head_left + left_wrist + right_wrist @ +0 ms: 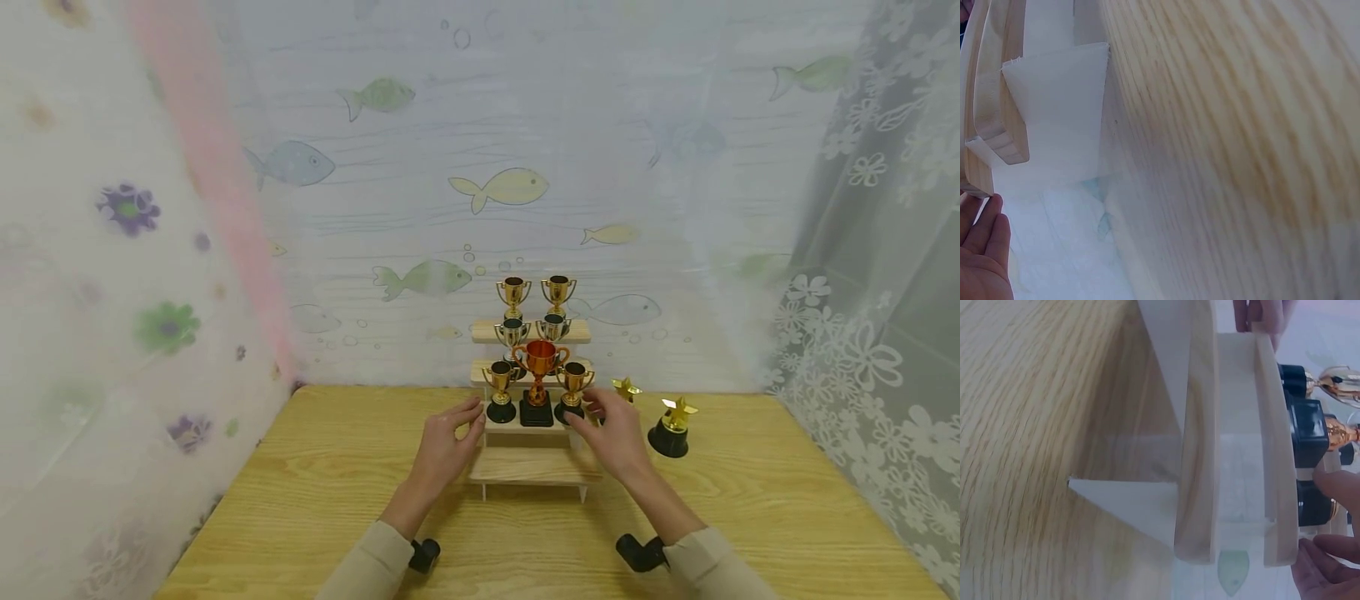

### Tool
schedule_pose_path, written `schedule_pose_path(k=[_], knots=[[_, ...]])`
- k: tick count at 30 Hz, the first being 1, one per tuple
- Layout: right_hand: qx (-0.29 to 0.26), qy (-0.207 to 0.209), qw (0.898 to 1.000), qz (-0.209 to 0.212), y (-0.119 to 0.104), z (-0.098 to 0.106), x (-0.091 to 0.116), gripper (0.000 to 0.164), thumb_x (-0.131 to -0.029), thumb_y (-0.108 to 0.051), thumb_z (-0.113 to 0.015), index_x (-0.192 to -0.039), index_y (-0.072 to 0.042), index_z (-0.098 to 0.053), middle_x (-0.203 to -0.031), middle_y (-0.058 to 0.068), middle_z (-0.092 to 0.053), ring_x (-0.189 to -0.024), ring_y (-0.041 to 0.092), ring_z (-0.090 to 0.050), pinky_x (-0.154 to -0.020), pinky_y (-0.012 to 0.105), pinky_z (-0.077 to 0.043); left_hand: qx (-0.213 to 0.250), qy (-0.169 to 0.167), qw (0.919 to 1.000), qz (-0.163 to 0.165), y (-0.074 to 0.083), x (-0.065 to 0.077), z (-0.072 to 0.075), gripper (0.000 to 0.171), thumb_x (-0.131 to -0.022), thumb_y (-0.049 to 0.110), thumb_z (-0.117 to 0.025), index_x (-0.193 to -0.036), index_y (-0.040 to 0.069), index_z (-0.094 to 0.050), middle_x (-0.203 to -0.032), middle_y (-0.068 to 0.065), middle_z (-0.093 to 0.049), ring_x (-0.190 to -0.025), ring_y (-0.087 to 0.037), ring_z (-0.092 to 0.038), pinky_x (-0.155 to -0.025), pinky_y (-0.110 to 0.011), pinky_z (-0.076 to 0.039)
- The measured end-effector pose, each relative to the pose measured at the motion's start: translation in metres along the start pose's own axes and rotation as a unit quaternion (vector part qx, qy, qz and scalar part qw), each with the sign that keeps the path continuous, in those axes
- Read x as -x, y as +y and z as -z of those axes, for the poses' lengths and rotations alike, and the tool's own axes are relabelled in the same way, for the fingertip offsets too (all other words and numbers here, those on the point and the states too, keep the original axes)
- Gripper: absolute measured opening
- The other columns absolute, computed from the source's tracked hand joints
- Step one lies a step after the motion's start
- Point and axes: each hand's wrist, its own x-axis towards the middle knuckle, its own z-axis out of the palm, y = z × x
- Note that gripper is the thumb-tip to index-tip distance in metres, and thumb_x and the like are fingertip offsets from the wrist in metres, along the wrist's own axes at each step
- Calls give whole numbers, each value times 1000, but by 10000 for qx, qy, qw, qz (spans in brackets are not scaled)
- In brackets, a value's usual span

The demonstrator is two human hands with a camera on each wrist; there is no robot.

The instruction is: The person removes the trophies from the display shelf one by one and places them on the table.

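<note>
A tiered wooden stand (534, 463) stands on the table with small trophies on its steps. My right hand (617, 437) pinches the black base of a small gold trophy (574, 379) at the right of the second step up; the thumb is in front. Beside it stand a larger copper-coloured trophy (542, 358) and another gold trophy (501, 379). My left hand (448, 446), fingers extended, is at that step's left end, its fingertips (994, 203) close to the wood in the left wrist view. Whether they touch it I cannot tell.
Silver trophies (512, 333) stand on the step above, gold ones (513, 290) on the top step. Two star trophies, one partly hidden by the right hand, stand right of the stand; the nearer star trophy (670, 433) is in full view. A fish-patterned curtain (420, 208) hangs behind.
</note>
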Motion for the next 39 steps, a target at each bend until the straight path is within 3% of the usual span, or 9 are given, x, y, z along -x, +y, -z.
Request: schedule_pose_path(k=[14,21,39], knots=[[179,118,9996,-181,-1,-7,-6,35,-87,-16,-83,-114,3,-71,-105,17,-69,-92,31,-67,-80,47,-58,11,23,10000,32,1,-1,-1,28,-102,17,-65,-120,-2,-75,-131,-13,-68,-123,-33,-64,-100,-49,-53],[238,63,9994,-225,0,-8,-5,34,-89,-15,-81,-115,6,-71,-106,18,-69,-92,32,-67,-80,47,-57,66,26,10000,57,0,-1,-1,27,-101,16,-66,-120,-1,-75,-131,-14,-68,-122,-33,-65,-99,-49,-54],[394,-30,9992,9,0,4,-1,28,-92,-16,-79,-111,3,-73,-103,16,-70,-88,29,-66,-77,47,-57,93,5,9999,68,0,-1,-1,27,-102,17,-65,-121,0,-75,-132,-15,-68,-123,-34,-64,-99,-49,-54]])
